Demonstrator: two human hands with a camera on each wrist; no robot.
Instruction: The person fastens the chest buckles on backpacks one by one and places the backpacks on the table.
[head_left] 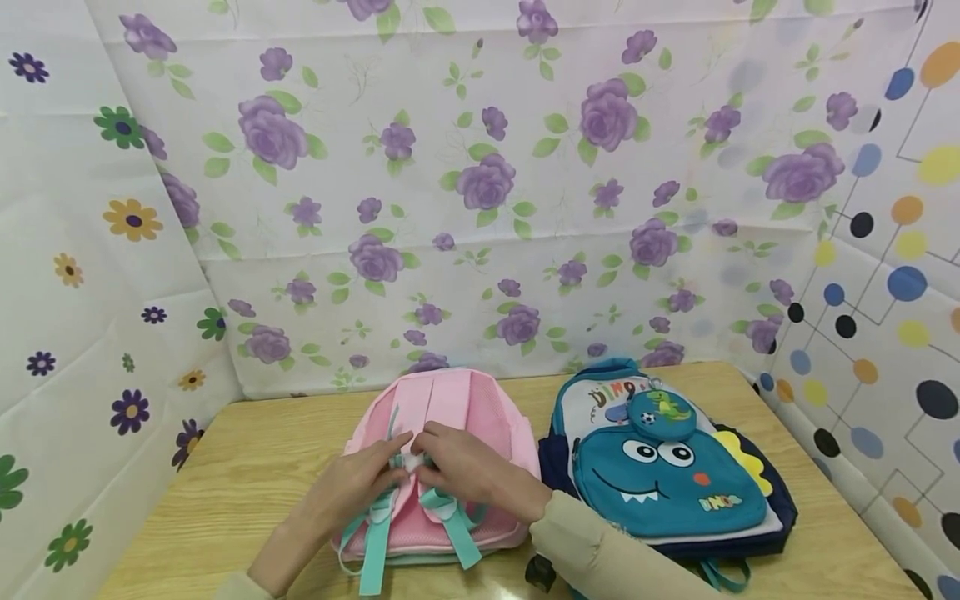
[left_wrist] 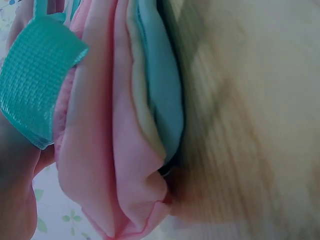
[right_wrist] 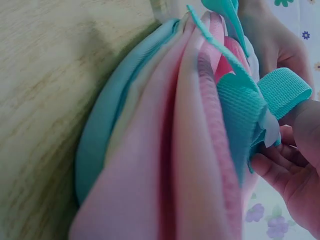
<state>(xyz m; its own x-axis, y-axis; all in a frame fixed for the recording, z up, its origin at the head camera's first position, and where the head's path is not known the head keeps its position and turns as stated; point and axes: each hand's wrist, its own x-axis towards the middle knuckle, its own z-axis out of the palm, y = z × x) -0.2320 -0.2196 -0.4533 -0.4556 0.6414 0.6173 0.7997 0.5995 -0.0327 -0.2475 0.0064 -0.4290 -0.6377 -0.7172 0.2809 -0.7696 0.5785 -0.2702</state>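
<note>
Pink backpack (head_left: 491, 417), top towards the worktop (head_left: 247, 450)'s back edge, lies beneath the left hand (head_left: 358, 482) and right hand (head_left: 471, 468), whose curled fingers pinch its white buckle (head_left: 411, 462).

Beige slvs. are worn. R sleeve (head_left: 622, 554), seen front-R of pink backpack (head_left: 450, 404), is marked w/ soft creases & is ended abv. the wrist; L sleeve (head_left: 243, 588), front-L of same backpack, is only partly shown. L hand (head_left: 348, 487) & R hand (head_left: 468, 467) are left bare.
</note>
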